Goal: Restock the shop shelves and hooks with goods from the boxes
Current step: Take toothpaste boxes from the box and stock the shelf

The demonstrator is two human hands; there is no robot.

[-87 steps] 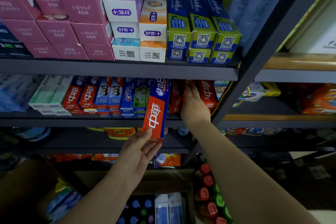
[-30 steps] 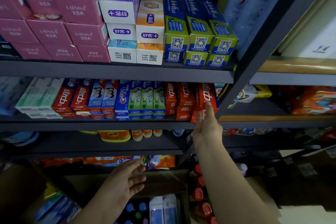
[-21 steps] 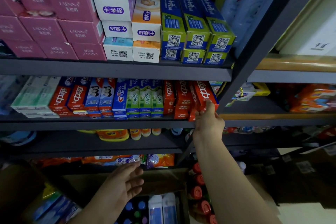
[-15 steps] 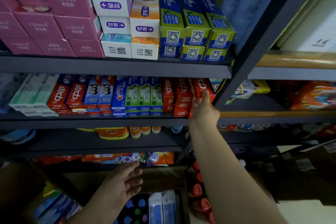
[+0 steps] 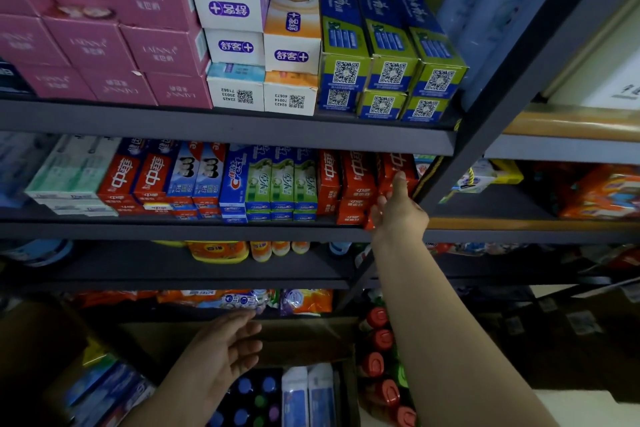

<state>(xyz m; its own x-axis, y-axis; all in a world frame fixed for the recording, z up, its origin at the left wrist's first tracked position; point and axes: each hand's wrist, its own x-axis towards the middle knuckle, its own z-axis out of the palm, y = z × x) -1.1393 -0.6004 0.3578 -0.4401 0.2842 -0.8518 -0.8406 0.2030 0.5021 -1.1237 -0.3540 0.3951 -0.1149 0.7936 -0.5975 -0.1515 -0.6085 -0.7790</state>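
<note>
The right hand (image 5: 398,208) is raised to the middle shelf (image 5: 180,230), its fingers straight and lying flat against the front of the red toothpaste boxes (image 5: 358,184) stacked at the right end of that row, just beside the dark upright post (image 5: 485,107) of the rack. The fingertips touch the rightmost red box near its upper face, and the palm covers the lower boxes of the same stack; nothing is pinched or gripped. To the left of these boxes along the same shelf stand green toothpaste boxes (image 5: 282,180), a blue one (image 5: 235,177), and further red and pale boxes. The left hand (image 5: 225,350) hangs low, well apart from the shelf goods, open with fingers loosely spread and holding nothing, poised above an open cardboard box (image 5: 304,340) on the floor. Inside that box lie dark bottles with coloured caps (image 5: 256,399) and two white-and-blue packs (image 5: 308,392). Beside the box stand bottles with red caps (image 5: 379,340). On the upper shelf (image 5: 225,126) sit pink cartons (image 5: 138,48), white boxes with purple labels (image 5: 235,45) and blue-and-green boxes bearing square codes (image 5: 391,73).
</note>
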